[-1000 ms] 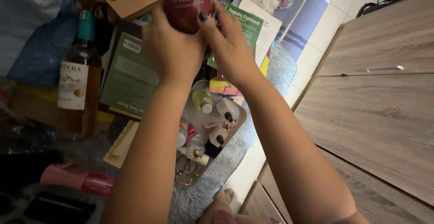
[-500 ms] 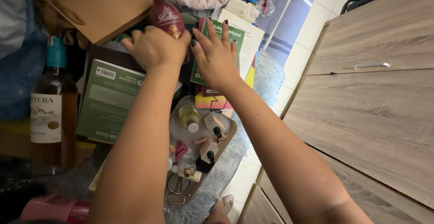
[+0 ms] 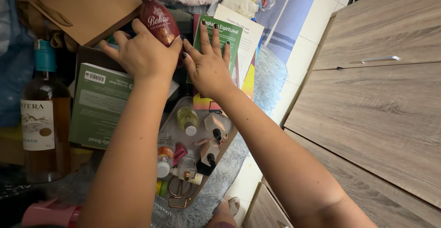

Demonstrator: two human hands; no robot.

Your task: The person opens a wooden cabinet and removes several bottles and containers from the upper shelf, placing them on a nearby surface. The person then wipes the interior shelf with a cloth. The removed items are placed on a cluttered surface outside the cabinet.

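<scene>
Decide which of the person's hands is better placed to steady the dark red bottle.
Probably the left hand: it already touches the dark red bottle at its base. The right hand lies flat on the green booklet beside it.

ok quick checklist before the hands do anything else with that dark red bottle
1. Left hand on the dark red bottle: ok, thumb and fingers at its base.
2. Right hand free: ok, flat on the green booklet, holding nothing.
3. Bottle cap on: ok, gold cap in place.
4. Bottle fully seated: cannot tell, base hidden.
5. Tall wine bottle clear of the left arm: ok, upright, apart.
6. Tray of small bottles under the forearms: not ok, crowded.
</scene>
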